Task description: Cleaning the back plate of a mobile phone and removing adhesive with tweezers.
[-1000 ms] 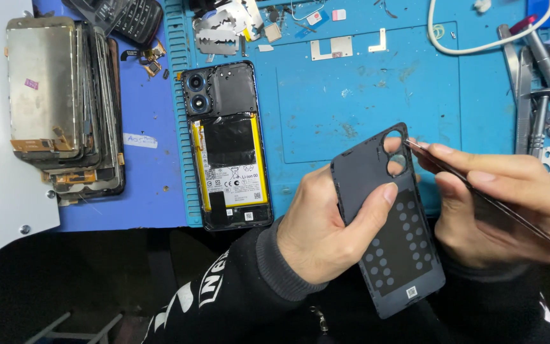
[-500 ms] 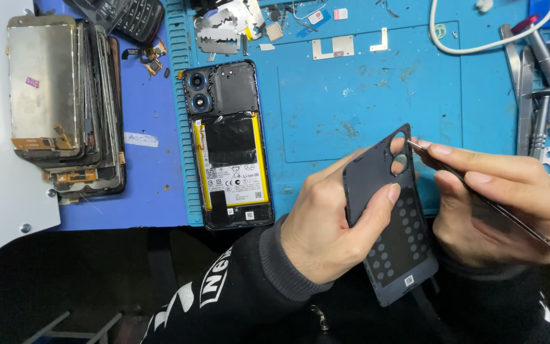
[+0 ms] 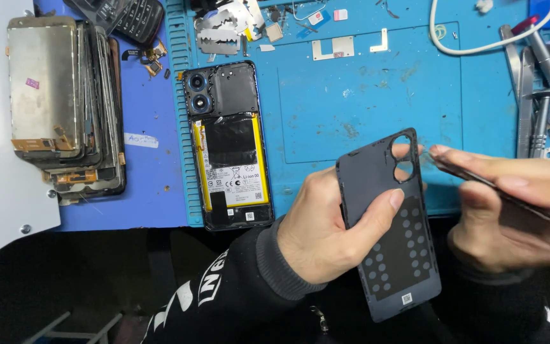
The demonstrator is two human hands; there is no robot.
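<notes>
My left hand (image 3: 326, 229) grips a dark phone back cover (image 3: 393, 236) by its left edge, inner side up, with two camera cut-outs at its top. My right hand (image 3: 510, 210) holds thin dark tweezers (image 3: 472, 175) whose tip points at the cover's upper right edge by the cut-outs. An opened phone (image 3: 229, 146) lies on the blue mat (image 3: 364, 108) to the left, its yellow-edged battery and camera module exposed.
A stack of old screens (image 3: 65, 95) sits at the left on a blue pad. Metal tools (image 3: 542, 83) lie at the right edge, a white cable (image 3: 472, 44) curls at the top, small metal parts (image 3: 230, 25) at the top centre.
The back cover has tilted slightly in my left hand and shifted a little. My right hand with the tweezers stays at the cover's upper right edge.
</notes>
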